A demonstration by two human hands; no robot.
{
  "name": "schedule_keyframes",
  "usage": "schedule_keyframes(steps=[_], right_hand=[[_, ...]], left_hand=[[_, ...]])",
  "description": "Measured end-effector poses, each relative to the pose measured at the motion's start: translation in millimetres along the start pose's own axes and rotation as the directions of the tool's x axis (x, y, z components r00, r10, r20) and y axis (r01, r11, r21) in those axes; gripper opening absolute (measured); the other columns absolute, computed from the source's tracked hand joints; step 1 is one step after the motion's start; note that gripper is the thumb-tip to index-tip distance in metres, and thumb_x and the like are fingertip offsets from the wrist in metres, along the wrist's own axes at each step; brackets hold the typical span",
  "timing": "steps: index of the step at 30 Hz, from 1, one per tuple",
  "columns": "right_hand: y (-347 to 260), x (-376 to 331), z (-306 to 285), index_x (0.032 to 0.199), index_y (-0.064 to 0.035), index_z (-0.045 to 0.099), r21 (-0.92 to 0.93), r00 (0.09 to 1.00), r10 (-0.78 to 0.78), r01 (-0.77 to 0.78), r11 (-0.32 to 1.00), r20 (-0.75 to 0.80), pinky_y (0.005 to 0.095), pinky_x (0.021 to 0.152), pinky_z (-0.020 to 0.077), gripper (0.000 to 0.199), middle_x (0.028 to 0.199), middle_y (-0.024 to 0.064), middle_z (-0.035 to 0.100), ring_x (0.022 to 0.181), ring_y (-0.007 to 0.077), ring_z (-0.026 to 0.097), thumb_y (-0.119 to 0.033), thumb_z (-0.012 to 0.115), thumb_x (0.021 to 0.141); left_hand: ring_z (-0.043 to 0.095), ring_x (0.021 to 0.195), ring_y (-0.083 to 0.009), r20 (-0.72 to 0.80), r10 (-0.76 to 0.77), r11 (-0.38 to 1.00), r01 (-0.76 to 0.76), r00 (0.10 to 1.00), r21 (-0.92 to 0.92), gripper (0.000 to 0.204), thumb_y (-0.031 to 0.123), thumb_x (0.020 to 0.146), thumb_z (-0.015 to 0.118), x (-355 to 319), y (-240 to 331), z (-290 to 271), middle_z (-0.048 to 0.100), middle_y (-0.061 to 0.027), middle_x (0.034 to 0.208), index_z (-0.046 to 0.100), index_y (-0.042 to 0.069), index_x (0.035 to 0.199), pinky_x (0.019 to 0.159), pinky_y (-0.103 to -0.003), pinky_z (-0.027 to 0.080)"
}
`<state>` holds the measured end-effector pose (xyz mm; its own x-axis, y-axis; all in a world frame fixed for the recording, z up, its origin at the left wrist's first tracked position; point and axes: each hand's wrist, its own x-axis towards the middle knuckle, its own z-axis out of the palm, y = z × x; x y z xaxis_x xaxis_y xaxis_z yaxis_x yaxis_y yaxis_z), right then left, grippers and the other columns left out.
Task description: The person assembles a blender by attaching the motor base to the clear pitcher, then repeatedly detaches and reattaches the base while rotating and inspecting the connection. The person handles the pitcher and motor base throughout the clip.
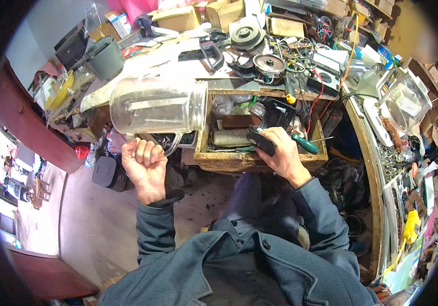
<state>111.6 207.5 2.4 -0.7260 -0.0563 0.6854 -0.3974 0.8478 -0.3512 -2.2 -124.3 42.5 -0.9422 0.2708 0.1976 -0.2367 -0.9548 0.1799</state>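
Left hand (145,160), left of centre: fingers closed in a fist, apparently around the handle of the clear jug (155,107), which is held sideways just above. Right hand (282,155), centre: pinching a black part (260,141) over the open wooden drawer (224,162). Status — both items in hand, apart, not set down. Exact part type unclear; right palm and some drawer contents hidden. Tabletop (157,58), upper left: washed out by glare.

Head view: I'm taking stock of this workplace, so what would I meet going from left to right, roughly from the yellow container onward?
Yellow container, clear jug, black piece in the right hand, green screwdriver, clear box.
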Motion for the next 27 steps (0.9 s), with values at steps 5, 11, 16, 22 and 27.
schedule_keyframes(steps=[5, 11, 16, 22, 27], right_hand=[[3.4, -0.6, -0.1, 0.117, -0.0045, 0.063, 0.096, 0.993, 0.102, -0.107, 0.99, 0.053, 0.0414, 0.087, 0.0552, 0.046, 0.107, 0.0152, 0.066, 0.101, 0.0356, 0.065, -0.006, 0.081, 0.075], [9.5, -1.5, 0.9, 0.124, -0.0063, 0.06, 0.11, 0.983, 0.123, -0.138, 0.984, 0.134, 0.043, 0.091, 0.0535, 0.05, 0.11, 0.0166, 0.066, 0.103, 0.0374, 0.065, -0.009, 0.079, 0.078], [11.9, -1.7, 0.5, 0.126, -0.0061, 0.058, 0.109, 0.964, 0.187, -0.21, 0.972, 0.187, 0.0441, 0.094, 0.0521, 0.049, 0.113, 0.0185, 0.066, 0.107, 0.0389, 0.064, -0.013, 0.077, 0.081], [10.3, -0.6, -1.3, 0.126, -0.0048, 0.058, 0.107, 0.945, 0.234, -0.263, 0.959, 0.231, 0.0452, 0.093, 0.052, 0.048, 0.112, 0.02, 0.067, 0.107, 0.0403, 0.064, -0.016, 0.075, 0.083], [9.4, 0.2, -2.8, 0.124, -0.0055, 0.059, 0.137, 0.947, 0.235, -0.268, 0.954, 0.218, 0.0457, 0.092, 0.0521, 0.046, 0.111, 0.0188, 0.068, 0.106, 0.0397, 0.064, -0.016, 0.075, 0.083]], left_hand=[[0.021, 0.046, -0.0096, 0.053, -0.035, 0.999, 0.036, 0.998, -0.011, 0.038, 0.007, 0.091, 0.053, 13.4, 13.6, 4.7, 0.024, 0.0042, 0.051, 0.033, 0.016, 0.06, 0.05, -0.026, 0.026], [0.022, 0.047, -0.0089, 0.127, -0.114, 0.981, 0.131, 0.985, -0.14, 0.038, 0.007, 0.092, 0.054, 20.8, 21.0, 6.2, 0.025, 0.0045, 0.052, 0.033, 0.016, 0.061, 0.051, -0.027, 0.025], [0.02, 0.047, -0.0095, 0.117, -0.107, 0.991, 0.116, 0.987, -0.073, 0.04, 0.008, 0.092, 0.055, 26.8, 22.9, 21.0, 0.023, 0.0049, 0.052, 0.033, 0.016, 0.06, 0.05, -0.028, 0.022], [0.016, 0.045, -0.0086, 0.001, 0.172, 0.941, -0.165, 0.985, 0.294, 0.04, 0.011, 0.09, 0.056, 53.6, 35.6, 56.2, 0.02, 0.0062, 0.051, 0.029, 0.018, 0.06, 0.044, -0.028, 0.017], [0.019, 0.043, -0.0086, 0.01, 0.463, 0.64, -0.343, 0.886, 0.688, 0.038, 0.015, 0.092, 0.057, 103.8, 49.0, 86.3, 0.021, 0.0072, 0.052, 0.032, 0.018, 0.063, 0.043, -0.029, 0.022]])
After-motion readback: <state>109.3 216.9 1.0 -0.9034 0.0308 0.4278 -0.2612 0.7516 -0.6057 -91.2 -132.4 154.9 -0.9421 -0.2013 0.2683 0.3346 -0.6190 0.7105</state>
